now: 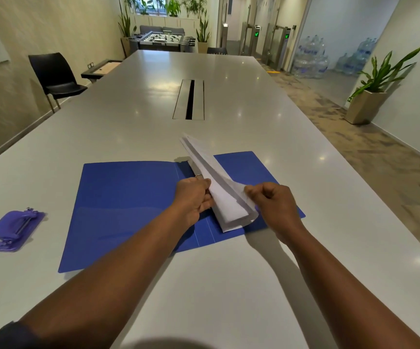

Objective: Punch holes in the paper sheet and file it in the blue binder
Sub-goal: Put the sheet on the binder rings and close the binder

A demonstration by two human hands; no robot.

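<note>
- The blue binder (pixel 133 210) lies open and flat on the pale surface (pixel 229 285) in the middle of the frame, its spine crease running just left of the hands.
- A stack of white paper sheets (pixel 219 187) stands over the binder's right half, lifted and tilted so its far end points toward the upper middle of the frame (the near end rests on the binder).
- The left hand (pixel 195 200) holds the left edge of the sheets, fingers curled against the paper; a ring shows on one finger.
- The right hand (pixel 273 205) pinches the right edge of the sheets near their lower corner, fingers curled in a tight grip.
- The purple hole punch (pixel 15 230) sits on the surface at the left of the frame, well apart from the binder and untouched.
- A long cable slot (pixel 190 99) is set into the surface above the centre of the frame.
- A black chair (pixel 52 76) stands at the upper left; a potted plant (pixel 372 91) stands by the wall at the right.
</note>
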